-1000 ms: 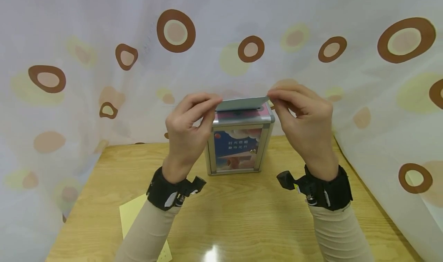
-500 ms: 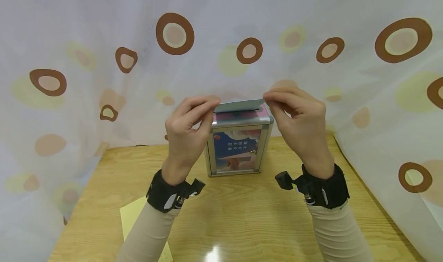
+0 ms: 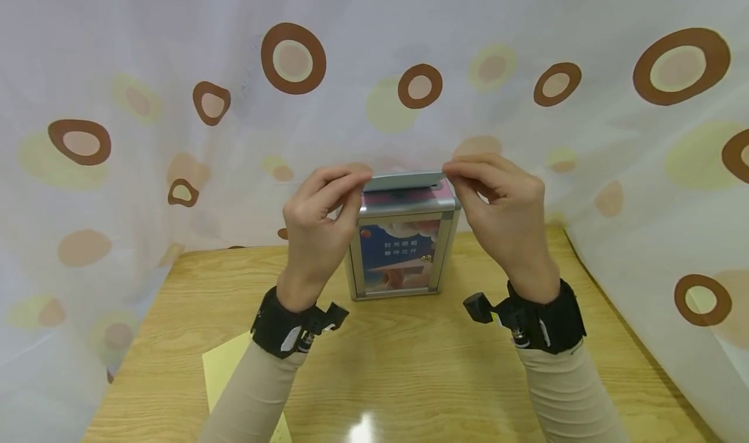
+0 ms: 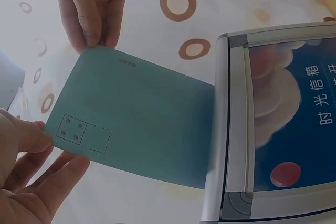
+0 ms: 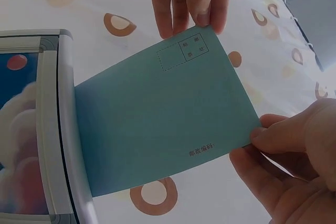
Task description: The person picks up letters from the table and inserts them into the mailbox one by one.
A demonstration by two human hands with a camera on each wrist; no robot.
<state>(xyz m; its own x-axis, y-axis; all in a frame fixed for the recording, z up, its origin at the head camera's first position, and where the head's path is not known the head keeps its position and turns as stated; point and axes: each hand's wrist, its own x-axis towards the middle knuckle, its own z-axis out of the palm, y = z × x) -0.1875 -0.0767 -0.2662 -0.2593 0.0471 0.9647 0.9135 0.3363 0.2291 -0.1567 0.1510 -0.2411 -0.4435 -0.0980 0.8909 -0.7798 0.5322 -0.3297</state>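
Observation:
Both hands pinch a teal envelope [image 4: 136, 114] by the corners of its upper edge, above the letter box [image 3: 399, 254]. In the head view my left hand [image 3: 324, 218] holds the left corner and my right hand [image 3: 503, 215] the right corner. The box has a metal frame, a pink top with a slot [image 3: 434, 185] and a picture front with a small lock. In the right wrist view the envelope's lower edge goes out of sight behind the metal rim [image 5: 71, 114] of the box. How deep it sits in the slot cannot be seen.
A pale yellow sheet [image 3: 225, 365] lies on the wooden table [image 3: 409, 358] at the left, partly under the left forearm. A patterned curtain [image 3: 351, 124] hangs close behind the box and along both sides.
The right hand has moved slightly left and down, and the left hand slightly down relative to the view. The envelope sits a little lower over the box top. Both hands keep their pinch.

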